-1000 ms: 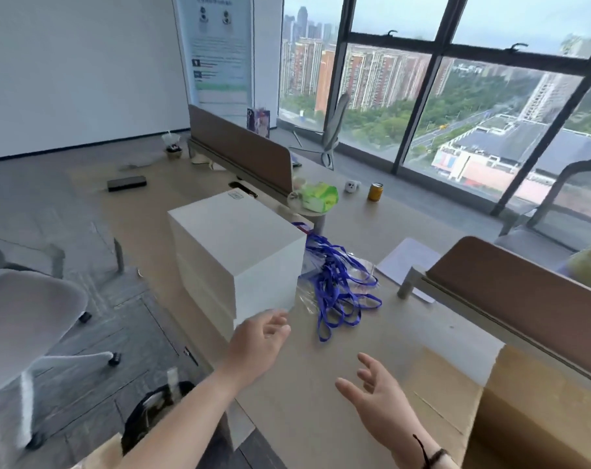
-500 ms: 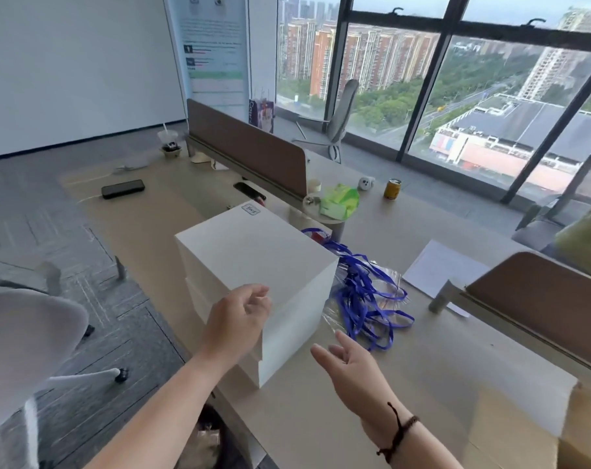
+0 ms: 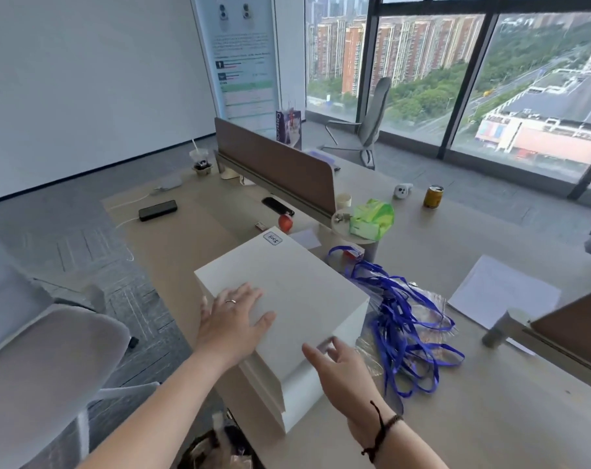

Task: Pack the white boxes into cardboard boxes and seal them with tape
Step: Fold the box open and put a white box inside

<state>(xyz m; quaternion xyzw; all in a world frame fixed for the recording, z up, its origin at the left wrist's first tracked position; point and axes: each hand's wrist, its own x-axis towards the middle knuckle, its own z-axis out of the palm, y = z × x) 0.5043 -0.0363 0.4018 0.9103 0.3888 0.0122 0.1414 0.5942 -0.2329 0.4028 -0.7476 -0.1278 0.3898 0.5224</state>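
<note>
- Sitting at the near left edge of the desk (image 3: 490, 418): the stack of white boxes (image 3: 287, 299), square-sided, with a small handwritten label (image 3: 272, 238) at the far corner of the top box.
- Your left hand (image 3: 231, 321): laid flat on the lid of the top box near its left edge, fingers (image 3: 250, 292) straight and spread apart, a ring on one of them, gripping nothing.
- Your right hand (image 3: 341, 370): at the near right corner of the stack, fingers loosely spread and apart; the fingertips are blurred, so whether they touch the box side cannot be told. A dark cord bracelet (image 3: 382, 431) circles the wrist.
- Blue lanyards (image 3: 399, 323): a tangled heap on clear plastic bags, just beside the stack on its right.
- White sheet of paper (image 3: 504, 289): flat on the desk, right of the lanyards.
- Green tissue pack (image 3: 372, 218): beyond the stack, on a small round stand.
- Red apple (image 3: 285, 222): behind the stack, near the brown divider (image 3: 280, 167).
- Yellow can (image 3: 433, 197): upright, far right of the divider.
- Black phone (image 3: 277, 206) and black power bank (image 3: 157, 210): far left part of the desk, well apart.
- Grey chair (image 3: 40, 367): left of the desk, on the carpet.
</note>
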